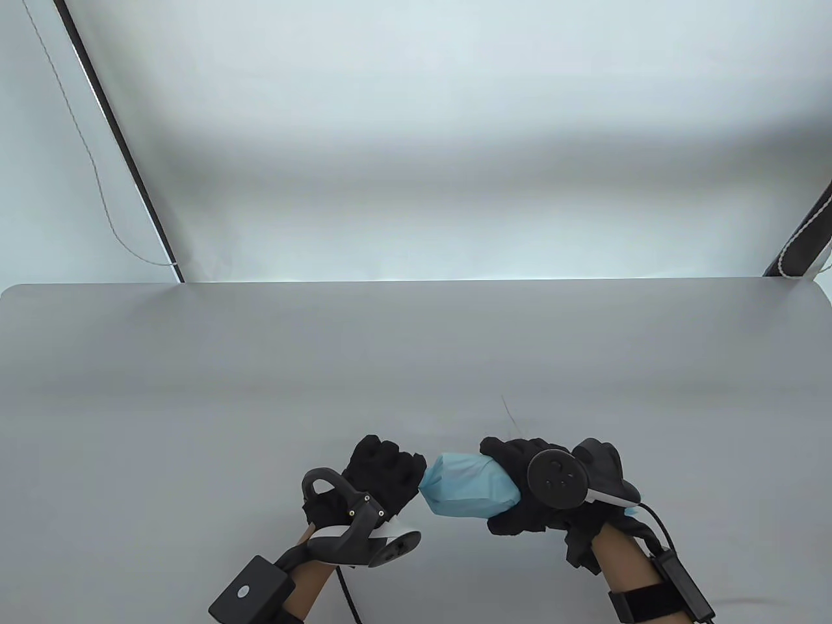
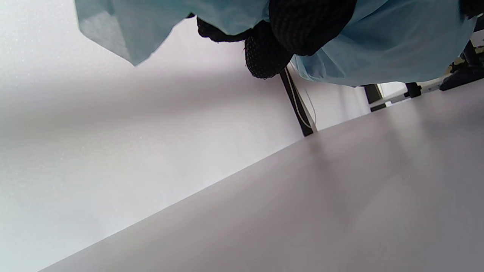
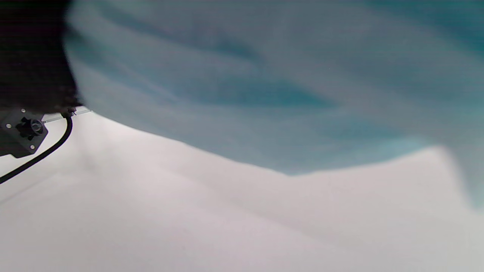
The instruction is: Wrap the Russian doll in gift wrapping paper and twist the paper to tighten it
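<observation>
A light blue paper bundle [image 1: 468, 486] is held just above the table near its front edge; the doll inside is hidden by the wrapping. My right hand [image 1: 520, 484] curls round the bundle's right end. My left hand [image 1: 385, 469] grips the paper's left end, with its fingers curled. In the left wrist view, black gloved fingertips [image 2: 264, 56] pinch the blue paper [image 2: 378, 41], and a loose corner of it hangs at the top left. The right wrist view is filled by blurred blue paper [image 3: 264, 75] close to the lens.
The grey table [image 1: 416, 364] stretches away behind the hands. Its far edge meets a white backdrop, with black poles [image 1: 123, 136] at the back left and back right. Cables trail from both wrists at the front edge.
</observation>
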`<state>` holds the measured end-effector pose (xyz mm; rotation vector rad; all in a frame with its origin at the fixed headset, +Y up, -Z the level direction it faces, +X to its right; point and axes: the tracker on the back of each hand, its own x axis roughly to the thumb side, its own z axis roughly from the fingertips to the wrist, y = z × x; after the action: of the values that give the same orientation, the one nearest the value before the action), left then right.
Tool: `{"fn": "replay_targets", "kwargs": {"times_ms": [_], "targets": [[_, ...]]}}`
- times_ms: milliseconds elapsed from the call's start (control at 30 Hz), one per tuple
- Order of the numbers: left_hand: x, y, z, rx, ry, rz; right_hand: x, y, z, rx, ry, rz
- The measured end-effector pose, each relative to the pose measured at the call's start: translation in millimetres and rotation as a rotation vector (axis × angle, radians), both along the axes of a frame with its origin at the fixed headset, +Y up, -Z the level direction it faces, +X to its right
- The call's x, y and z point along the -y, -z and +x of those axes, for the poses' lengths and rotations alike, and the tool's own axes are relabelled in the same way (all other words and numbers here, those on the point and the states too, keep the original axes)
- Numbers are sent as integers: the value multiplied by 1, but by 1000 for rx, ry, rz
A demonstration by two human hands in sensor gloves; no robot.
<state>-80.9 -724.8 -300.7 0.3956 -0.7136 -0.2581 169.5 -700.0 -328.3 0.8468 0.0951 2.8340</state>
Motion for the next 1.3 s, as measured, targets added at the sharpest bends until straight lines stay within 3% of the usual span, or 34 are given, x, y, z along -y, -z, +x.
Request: {"fn": "replay_targets", "kwargs": {"times_ms": [33, 167, 233, 400, 600, 767, 933, 1100, 1300], "targets": [[-1, 3, 0, -34, 5, -34, 1, 0, 0, 1, -10, 7], [-15, 16, -8, -333, 54, -463, 1, -3, -5, 10, -58, 74], [-25, 15, -22, -380, -16, -551, 0, -6, -5, 20, -57, 109], [-36, -7, -54, -458, -186, -408, -5, -1, -4, 64, -36, 190], [-29, -8, -63, -488, -145, -465, -10, 36, -25, 71, -143, 207], [-18, -5, -65, -505, -103, -516, 11, 80, -49, 108, -152, 152], [-14, 0, -71, -525, -120, -566, 34, 105, -62, 109, -152, 115], [-10, 6, -73, -539, -129, -597, 55, 109, -65, 65, -203, 76], [-7, 8, -72, -545, -122, -604, 56, 107, -64, 44, -228, 69]]}}
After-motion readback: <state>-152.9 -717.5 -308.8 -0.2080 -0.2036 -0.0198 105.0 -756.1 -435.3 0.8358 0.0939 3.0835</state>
